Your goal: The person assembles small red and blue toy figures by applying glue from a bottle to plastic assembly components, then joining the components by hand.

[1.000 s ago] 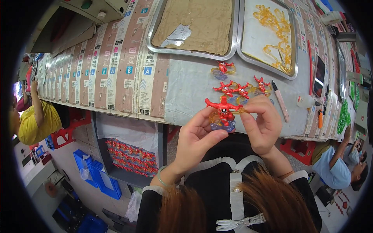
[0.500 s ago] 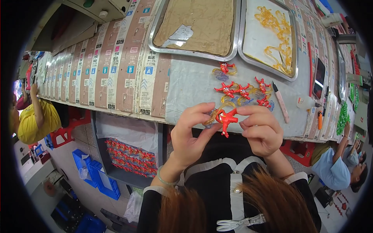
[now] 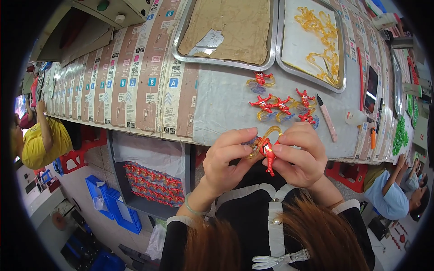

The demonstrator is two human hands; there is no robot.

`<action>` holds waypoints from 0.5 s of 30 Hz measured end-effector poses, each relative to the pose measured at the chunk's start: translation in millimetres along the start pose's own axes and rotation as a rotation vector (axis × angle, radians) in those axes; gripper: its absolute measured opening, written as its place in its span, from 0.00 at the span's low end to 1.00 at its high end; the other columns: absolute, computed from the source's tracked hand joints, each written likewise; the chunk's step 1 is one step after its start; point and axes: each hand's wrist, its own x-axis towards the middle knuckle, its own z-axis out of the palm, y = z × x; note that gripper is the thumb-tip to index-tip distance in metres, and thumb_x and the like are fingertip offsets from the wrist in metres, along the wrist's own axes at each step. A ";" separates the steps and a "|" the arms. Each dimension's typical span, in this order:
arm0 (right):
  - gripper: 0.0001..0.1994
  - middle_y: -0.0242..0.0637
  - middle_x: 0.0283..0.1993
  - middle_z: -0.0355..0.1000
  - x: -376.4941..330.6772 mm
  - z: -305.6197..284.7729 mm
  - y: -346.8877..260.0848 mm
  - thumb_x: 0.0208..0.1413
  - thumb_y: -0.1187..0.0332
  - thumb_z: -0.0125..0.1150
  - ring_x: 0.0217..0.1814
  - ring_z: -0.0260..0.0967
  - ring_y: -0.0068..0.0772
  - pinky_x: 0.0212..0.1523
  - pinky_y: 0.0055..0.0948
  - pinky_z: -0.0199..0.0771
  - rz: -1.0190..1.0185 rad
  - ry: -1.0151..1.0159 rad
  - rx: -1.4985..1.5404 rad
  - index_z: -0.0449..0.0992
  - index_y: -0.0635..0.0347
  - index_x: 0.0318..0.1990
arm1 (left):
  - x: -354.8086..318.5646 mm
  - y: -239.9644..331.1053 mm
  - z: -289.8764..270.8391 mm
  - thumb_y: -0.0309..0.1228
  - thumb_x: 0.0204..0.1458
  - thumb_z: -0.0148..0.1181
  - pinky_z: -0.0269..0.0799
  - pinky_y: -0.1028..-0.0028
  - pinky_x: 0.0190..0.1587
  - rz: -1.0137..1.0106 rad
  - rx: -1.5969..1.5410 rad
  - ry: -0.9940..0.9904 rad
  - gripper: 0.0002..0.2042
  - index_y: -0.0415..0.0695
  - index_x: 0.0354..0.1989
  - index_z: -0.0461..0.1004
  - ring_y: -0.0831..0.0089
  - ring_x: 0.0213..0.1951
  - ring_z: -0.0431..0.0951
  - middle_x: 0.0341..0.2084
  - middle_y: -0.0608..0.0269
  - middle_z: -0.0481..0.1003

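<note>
Between my two hands is a small red toy figure [image 3: 270, 159] with a clear amber loop [image 3: 271, 131] curving above it. My left hand [image 3: 228, 156] pinches the loop and a bluish translucent piece at the figure's left side. The fingers of my right hand [image 3: 300, 156] close on the red body from the right, hiding part of it. Just beyond my hands, several similar red figures [image 3: 282, 105] with amber and blue translucent parts lie on the pale sheet [image 3: 221, 99]. One more figure [image 3: 261, 79] lies farther back, near the trays.
A metal tray [image 3: 275, 36] with a brown layer stands at the back, beside a tray [image 3: 346, 67] of amber loops. To the right lie a pink pen [image 3: 327, 119], a small bottle [image 3: 355, 118] and a phone [image 3: 371, 86]. Below left, a grey bin [image 3: 118, 180] holds rows of red figures.
The red figure has turned, its limb now pointing downward, and the amber loop stands higher above it. My right hand has moved left and closed farther over the body.
</note>
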 end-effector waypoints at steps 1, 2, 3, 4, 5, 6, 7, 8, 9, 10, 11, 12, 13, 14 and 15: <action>0.15 0.35 0.29 0.65 0.8 -0.5 -0.6 0.28 0.73 0.64 0.27 0.63 0.34 0.25 0.28 0.62 -0.001 -0.005 -0.004 0.72 0.60 0.30 | 0.1 -0.1 0.1 0.17 0.30 0.63 0.69 0.72 0.32 -0.001 0.000 -0.001 0.16 0.40 0.29 0.64 0.62 0.33 0.72 0.35 0.50 0.69; 0.15 0.35 0.29 0.65 1.7 -0.4 -0.7 0.28 0.73 0.64 0.27 0.63 0.34 0.25 0.28 0.62 -0.001 -0.004 -0.001 0.72 0.60 0.30 | 0.7 0.1 -0.5 0.18 0.30 0.63 0.70 0.72 0.32 -0.010 -0.012 0.007 0.16 0.40 0.29 0.64 0.62 0.33 0.72 0.36 0.49 0.69; 0.14 0.35 0.29 0.65 1.9 0.5 -1.2 0.29 0.73 0.64 0.26 0.63 0.34 0.25 0.28 0.62 -0.007 -0.007 0.013 0.72 0.61 0.30 | 0.0 1.3 -2.1 0.19 0.30 0.64 0.70 0.73 0.32 -0.020 -0.016 0.018 0.16 0.41 0.29 0.64 0.62 0.33 0.72 0.36 0.49 0.69; 0.14 0.35 0.29 0.65 2.6 2.3 -1.7 0.30 0.74 0.63 0.26 0.63 0.34 0.25 0.28 0.62 -0.015 -0.009 0.033 0.71 0.61 0.30 | -1.8 2.6 -3.0 0.19 0.30 0.64 0.70 0.73 0.32 -0.020 -0.001 0.023 0.16 0.41 0.29 0.64 0.62 0.33 0.72 0.36 0.49 0.69; 0.14 0.35 0.29 0.65 1.1 1.6 -2.7 0.30 0.74 0.63 0.26 0.63 0.34 0.25 0.28 0.62 -0.022 -0.010 0.055 0.71 0.61 0.30 | -4.5 4.2 -2.6 0.20 0.30 0.64 0.69 0.72 0.35 -0.052 -0.004 -0.002 0.17 0.41 0.30 0.65 0.62 0.35 0.72 0.37 0.49 0.69; 0.13 0.36 0.29 0.65 -1.2 1.5 -2.5 0.32 0.74 0.63 0.27 0.63 0.33 0.26 0.27 0.62 0.061 0.008 0.077 0.70 0.61 0.31 | -4.6 5.8 -5.8 0.21 0.30 0.64 0.68 0.71 0.37 -0.077 0.009 -0.023 0.18 0.41 0.31 0.65 0.61 0.37 0.71 0.38 0.50 0.68; 0.12 0.37 0.29 0.65 -3.8 2.8 -3.5 0.34 0.75 0.62 0.28 0.63 0.33 0.28 0.27 0.63 0.143 0.023 0.107 0.69 0.62 0.31 | 3.1 10.0 -7.7 0.22 0.30 0.64 0.66 0.70 0.39 -0.061 0.067 -0.055 0.19 0.41 0.34 0.66 0.61 0.39 0.70 0.39 0.51 0.68; 0.12 0.38 0.31 0.65 -8.2 2.2 -5.3 0.35 0.75 0.61 0.31 0.62 0.32 0.30 0.26 0.62 0.250 0.065 0.114 0.69 0.62 0.31 | 11.6 13.4 -7.4 0.23 0.30 0.64 0.65 0.69 0.42 -0.048 0.131 -0.084 0.20 0.42 0.36 0.66 0.60 0.42 0.68 0.41 0.52 0.67; 0.11 0.39 0.32 0.64 -13.6 4.5 -4.3 0.36 0.76 0.61 0.33 0.62 0.31 0.33 0.26 0.62 0.352 0.090 0.138 0.68 0.62 0.31 | 9.8 13.1 -8.8 0.24 0.30 0.63 0.61 0.69 0.45 -0.103 0.093 -0.097 0.23 0.42 0.40 0.66 0.60 0.45 0.66 0.43 0.54 0.66; 0.12 0.40 0.35 0.64 -15.3 9.5 -3.2 0.38 0.75 0.59 0.35 0.61 0.30 0.35 0.25 0.61 0.375 0.067 0.194 0.68 0.63 0.33 | 4.4 10.7 -16.4 0.22 0.32 0.63 0.62 0.70 0.46 -0.125 0.062 -0.178 0.23 0.39 0.41 0.65 0.59 0.45 0.66 0.42 0.48 0.65; 0.13 0.41 0.37 0.63 -12.8 13.4 -3.2 0.40 0.74 0.58 0.37 0.60 0.29 0.37 0.25 0.60 0.399 0.044 0.232 0.67 0.64 0.36 | 1.6 9.4 -23.6 0.22 0.32 0.63 0.62 0.70 0.46 -0.124 0.112 -0.145 0.23 0.39 0.41 0.65 0.59 0.45 0.66 0.42 0.48 0.65; 0.13 0.41 0.37 0.63 -8.9 21.1 -6.0 0.40 0.74 0.58 0.37 0.60 0.29 0.37 0.25 0.60 0.373 0.019 0.278 0.67 0.64 0.36 | -2.1 8.6 -30.8 0.21 0.33 0.62 0.61 0.70 0.47 -0.141 0.100 -0.098 0.22 0.38 0.42 0.64 0.61 0.46 0.66 0.43 0.49 0.65; 0.14 0.41 0.40 0.62 -5.1 26.4 -8.5 0.42 0.73 0.56 0.37 0.60 0.28 0.38 0.24 0.60 0.418 0.034 0.388 0.65 0.65 0.39 | -5.9 7.8 -38.6 0.20 0.34 0.60 0.60 0.71 0.48 -0.155 0.078 -0.059 0.22 0.38 0.42 0.64 0.62 0.46 0.65 0.44 0.50 0.64; 0.16 0.41 0.42 0.61 -2.2 31.1 -10.6 0.44 0.73 0.54 0.38 0.60 0.28 0.38 0.24 0.60 0.465 0.045 0.494 0.63 0.66 0.42 | -13.0 7.4 -53.0 0.17 0.37 0.57 0.59 0.72 0.48 -0.211 0.103 0.116 0.22 0.36 0.44 0.62 0.66 0.46 0.65 0.42 0.53 0.64; 0.16 0.41 0.42 0.61 -1.2 29.7 -11.0 0.44 0.73 0.54 0.38 0.60 0.28 0.38 0.24 0.60 0.451 0.035 0.506 0.63 0.66 0.42 | -17.1 1.6 -69.3 0.17 0.39 0.54 0.60 0.73 0.47 -0.206 0.157 0.393 0.21 0.36 0.46 0.59 0.69 0.44 0.65 0.39 0.56 0.65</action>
